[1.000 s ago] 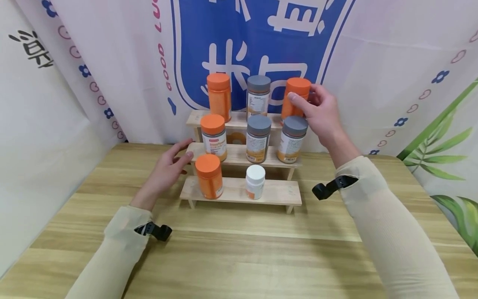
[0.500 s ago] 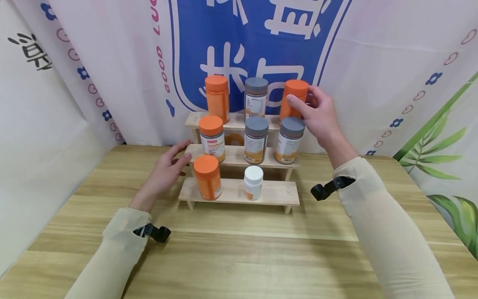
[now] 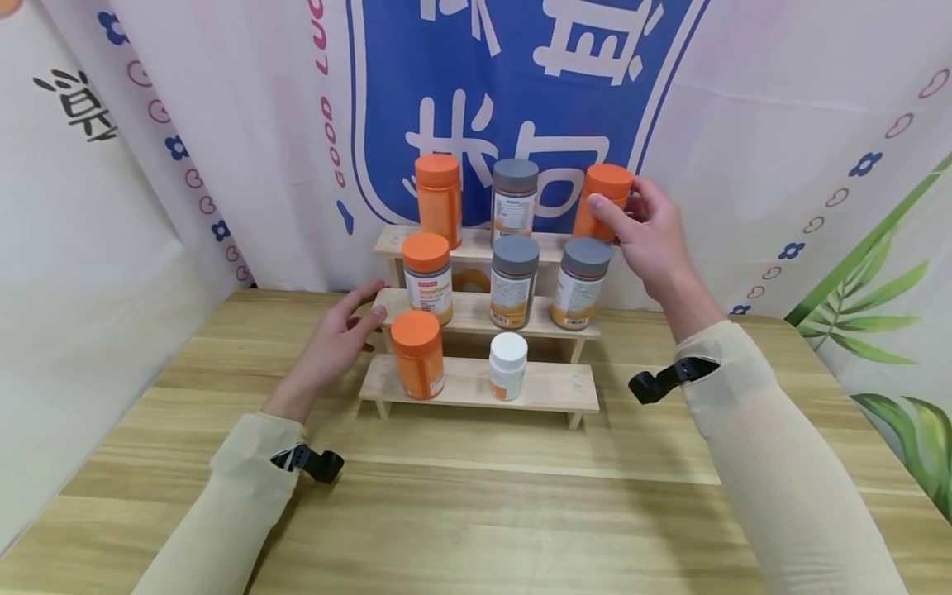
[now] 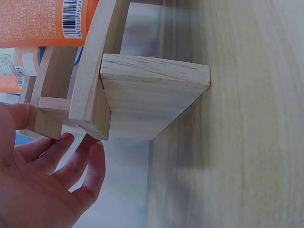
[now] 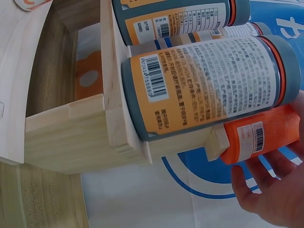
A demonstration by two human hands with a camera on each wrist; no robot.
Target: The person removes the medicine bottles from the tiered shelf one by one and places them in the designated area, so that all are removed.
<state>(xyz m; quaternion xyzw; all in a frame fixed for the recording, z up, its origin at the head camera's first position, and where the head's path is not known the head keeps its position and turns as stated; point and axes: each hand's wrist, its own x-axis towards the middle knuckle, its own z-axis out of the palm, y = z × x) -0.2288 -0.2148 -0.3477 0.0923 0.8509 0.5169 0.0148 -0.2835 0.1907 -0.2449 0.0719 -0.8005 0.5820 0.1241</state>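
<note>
In the head view my right hand grips the orange-lidded orange jar at the right end of the top tier, thumb in front and fingers behind. Its base reaches the shelf's end in the right wrist view; I cannot tell whether it rests there. My left hand holds the left end of the middle tier of the wooden step shelf. In the left wrist view its thumb lies on the board, with curled fingers at the board's end.
Along the top tier stand another orange jar and a grey-lidded jar. The middle tier bears an orange-lidded jar and two grey-lidded jars. On the bottom tier are an orange jar and a small white bottle.
My right hand has shifted the orange jar a little to the right, away from the grey-lidded jar beside it. The left hand stays at the shelf's end.
</note>
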